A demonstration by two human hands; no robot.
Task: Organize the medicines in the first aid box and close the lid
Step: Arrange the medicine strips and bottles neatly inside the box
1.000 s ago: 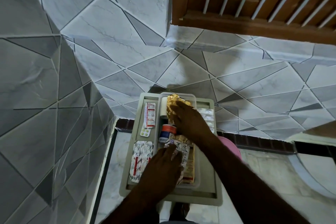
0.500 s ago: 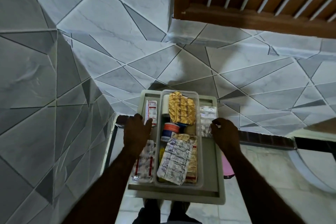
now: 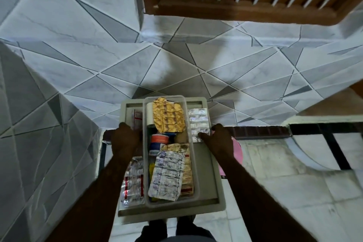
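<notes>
- Your left hand (image 3: 125, 141) and right hand (image 3: 218, 141) each curl over a side rim of the first aid box (image 3: 214, 188), which sits between them.
- Your left forearm covers part of the silver blister pack (image 3: 133, 182), and the labels are too blurry to read.

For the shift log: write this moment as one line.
left hand: grips first aid box left wall | right hand: grips right wall | inner tray: seated in box | lid: not on

support: grey box (image 3: 208, 179) | on it: clear tray (image 3: 170, 204), blister strips (image 3: 198, 122)
</notes>
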